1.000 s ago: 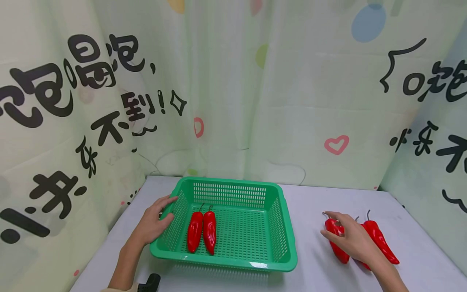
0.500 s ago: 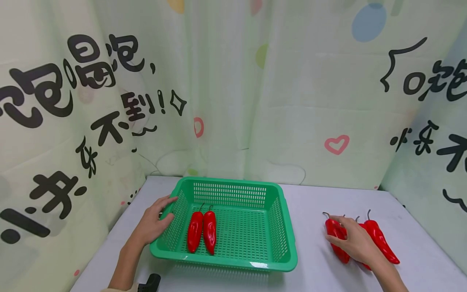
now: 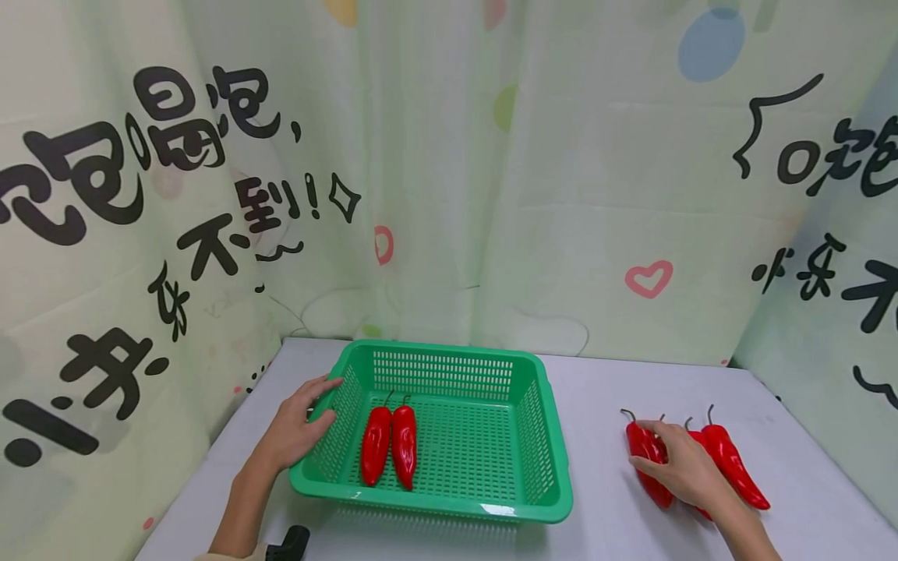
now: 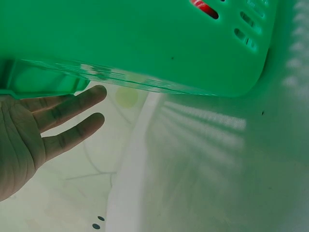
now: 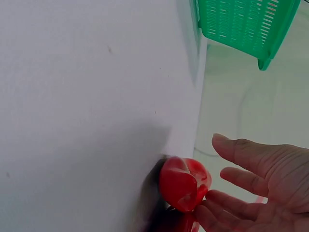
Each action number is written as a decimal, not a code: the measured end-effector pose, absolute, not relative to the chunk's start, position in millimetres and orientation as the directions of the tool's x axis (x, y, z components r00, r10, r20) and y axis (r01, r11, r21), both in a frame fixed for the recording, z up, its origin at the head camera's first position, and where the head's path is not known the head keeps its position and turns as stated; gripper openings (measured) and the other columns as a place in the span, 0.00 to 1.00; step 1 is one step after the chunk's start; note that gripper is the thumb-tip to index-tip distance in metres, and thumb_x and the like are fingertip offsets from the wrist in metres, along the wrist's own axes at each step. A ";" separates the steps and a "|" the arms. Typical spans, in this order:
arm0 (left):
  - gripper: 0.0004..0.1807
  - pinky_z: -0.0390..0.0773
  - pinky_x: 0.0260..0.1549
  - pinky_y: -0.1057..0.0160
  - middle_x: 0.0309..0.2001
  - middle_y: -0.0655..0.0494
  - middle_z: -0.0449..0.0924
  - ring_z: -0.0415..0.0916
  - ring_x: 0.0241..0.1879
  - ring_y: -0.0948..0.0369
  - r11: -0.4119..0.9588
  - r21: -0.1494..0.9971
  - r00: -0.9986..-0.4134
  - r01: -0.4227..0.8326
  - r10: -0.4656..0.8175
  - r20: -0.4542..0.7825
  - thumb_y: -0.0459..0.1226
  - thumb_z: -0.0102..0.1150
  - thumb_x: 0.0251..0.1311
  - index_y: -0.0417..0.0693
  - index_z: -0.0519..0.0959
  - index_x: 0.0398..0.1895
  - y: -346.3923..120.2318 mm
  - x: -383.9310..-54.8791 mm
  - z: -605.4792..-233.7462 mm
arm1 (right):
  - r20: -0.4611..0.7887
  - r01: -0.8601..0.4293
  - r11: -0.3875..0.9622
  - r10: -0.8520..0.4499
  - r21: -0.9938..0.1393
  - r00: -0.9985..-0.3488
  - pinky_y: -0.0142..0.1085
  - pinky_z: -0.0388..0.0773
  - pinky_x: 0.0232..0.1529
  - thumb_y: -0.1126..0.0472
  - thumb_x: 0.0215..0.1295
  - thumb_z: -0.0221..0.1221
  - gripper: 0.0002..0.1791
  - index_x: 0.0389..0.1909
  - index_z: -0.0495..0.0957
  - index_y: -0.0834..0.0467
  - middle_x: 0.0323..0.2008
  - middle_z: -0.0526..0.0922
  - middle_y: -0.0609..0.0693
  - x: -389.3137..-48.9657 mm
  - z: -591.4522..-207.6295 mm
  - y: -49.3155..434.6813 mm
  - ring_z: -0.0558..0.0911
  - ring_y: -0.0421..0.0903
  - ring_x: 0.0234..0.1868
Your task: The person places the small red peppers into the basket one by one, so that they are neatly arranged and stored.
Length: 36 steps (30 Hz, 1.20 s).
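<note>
Two red peppers (image 3: 376,446) lie side by side in a green plastic basket (image 3: 449,510). At the basket's left end, my left hand (image 3: 295,428) rests on the rim; the left wrist view shows two fingers (image 4: 79,131) stretched straight outside the basket wall. On the right of the table, my right hand (image 3: 684,463) is over a group of several red peppers (image 3: 644,456). In the right wrist view, its fingertips touch or nearly touch a pepper (image 5: 178,183), while the thumb (image 5: 236,147) is straight and apart from it. The hand partly hides the peppers under it.
The white table (image 3: 596,389) carries the basket and the loose peppers. A pale curtain (image 3: 435,171) with dark lettering closes in the back and sides. Another red pepper (image 3: 733,467) lies to the right of my right hand.
My right hand has shifted slightly right and down over the peppers, uncovering more of the leftmost ones. My left hand and the basket stay where they were.
</note>
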<state>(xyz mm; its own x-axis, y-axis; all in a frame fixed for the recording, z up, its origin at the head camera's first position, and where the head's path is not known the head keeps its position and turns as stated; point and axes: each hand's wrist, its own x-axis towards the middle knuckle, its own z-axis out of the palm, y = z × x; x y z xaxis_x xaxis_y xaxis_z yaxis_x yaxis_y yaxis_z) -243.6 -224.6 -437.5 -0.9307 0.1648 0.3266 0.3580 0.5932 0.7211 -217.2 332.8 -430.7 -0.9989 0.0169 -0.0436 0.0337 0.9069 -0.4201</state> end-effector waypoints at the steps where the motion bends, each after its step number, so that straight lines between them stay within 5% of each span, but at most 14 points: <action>1: 0.26 0.79 0.51 0.44 0.71 0.30 0.65 0.76 0.59 0.39 0.594 0.721 -0.931 0.357 0.164 0.326 0.27 0.53 0.65 0.35 0.73 0.68 -224.5 -243.5 -437.5 | -0.046 0.036 0.907 0.018 -0.419 -0.999 0.52 0.85 0.36 0.53 0.52 0.76 0.47 0.67 0.66 0.72 0.56 0.71 0.77 -217.5 -431.0 332.8 0.72 0.73 0.55; 36: 0.26 0.80 0.51 0.42 0.70 0.30 0.66 0.76 0.59 0.39 0.587 0.721 -0.926 0.370 0.164 0.341 0.27 0.54 0.65 0.34 0.74 0.68 -224.0 -243.9 -438.4 | -0.065 0.064 0.912 0.042 -0.405 -0.997 0.53 0.85 0.36 0.52 0.53 0.76 0.43 0.67 0.71 0.66 0.54 0.73 0.76 -219.7 -445.9 326.8 0.73 0.71 0.52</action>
<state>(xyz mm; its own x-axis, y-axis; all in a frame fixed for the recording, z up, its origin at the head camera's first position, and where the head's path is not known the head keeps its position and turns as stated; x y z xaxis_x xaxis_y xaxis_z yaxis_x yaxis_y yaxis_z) -243.9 -224.0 -438.4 -0.9256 0.1638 0.3413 0.3696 0.5867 0.7206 -219.7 326.8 -445.9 -0.9970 0.0415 -0.0652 0.0645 0.9120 -0.4051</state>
